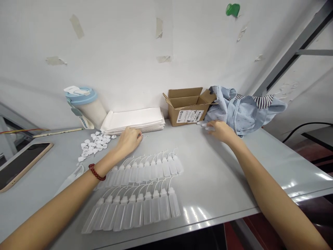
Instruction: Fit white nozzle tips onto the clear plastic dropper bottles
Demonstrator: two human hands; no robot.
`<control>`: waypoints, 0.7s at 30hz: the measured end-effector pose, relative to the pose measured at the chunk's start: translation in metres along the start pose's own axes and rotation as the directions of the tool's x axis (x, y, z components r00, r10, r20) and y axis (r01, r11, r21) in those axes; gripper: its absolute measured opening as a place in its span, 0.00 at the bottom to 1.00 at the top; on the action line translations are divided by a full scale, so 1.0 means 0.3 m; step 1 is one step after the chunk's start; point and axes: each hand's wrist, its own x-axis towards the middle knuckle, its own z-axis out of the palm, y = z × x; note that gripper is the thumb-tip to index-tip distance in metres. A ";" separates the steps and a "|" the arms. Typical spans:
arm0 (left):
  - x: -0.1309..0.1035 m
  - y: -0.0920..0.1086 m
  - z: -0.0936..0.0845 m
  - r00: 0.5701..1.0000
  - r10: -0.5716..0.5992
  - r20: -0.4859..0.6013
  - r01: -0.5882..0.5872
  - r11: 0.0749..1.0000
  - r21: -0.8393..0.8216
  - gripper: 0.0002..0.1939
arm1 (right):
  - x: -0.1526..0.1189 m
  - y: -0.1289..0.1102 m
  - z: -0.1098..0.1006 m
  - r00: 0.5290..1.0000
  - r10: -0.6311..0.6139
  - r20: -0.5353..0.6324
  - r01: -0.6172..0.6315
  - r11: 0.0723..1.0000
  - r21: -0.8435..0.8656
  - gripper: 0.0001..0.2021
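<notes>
My left hand [129,139], a dark red beaded bracelet on its wrist, is closed in front of a stack of white sheets [135,119]. A thin white piece shows at its fingertips, too small to name. Over at the right, my right hand [220,131] has its fingers at small translucent pieces [204,125] beside the cardboard box; its grip is unclear. Two rows of translucent squeeze bottles with thin curved strips lie on the grey table, a back row [145,171] and a front row [132,212]. Small white caps [95,144] are heaped left of my left hand.
An open cardboard box [187,107] stands by the wall, with blue patterned cloth [241,111] to its right. A blue-lidded cup [88,107] is at the back left. A phone [22,165] lies at the left edge. More translucent items [70,180] sit beside my left forearm.
</notes>
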 end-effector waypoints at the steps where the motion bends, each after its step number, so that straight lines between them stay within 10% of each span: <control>1: 0.003 0.002 -0.001 1.000 0.002 0.003 -0.002 1.000 -0.008 0.12 | 0.000 -0.002 0.001 1.000 0.006 0.008 -0.006 1.000 -0.005 0.18; 13: -0.090 0.081 -0.163 0.996 -0.073 -0.058 0.044 0.918 -0.394 0.16 | -0.032 -0.060 -0.005 0.997 -0.014 0.073 0.015 1.000 -0.019 0.19; 21: -0.169 0.084 -0.170 0.981 -0.193 -0.001 0.149 0.759 -0.633 0.15 | -0.047 -0.079 -0.009 0.996 -0.086 -0.028 0.088 0.995 0.057 0.20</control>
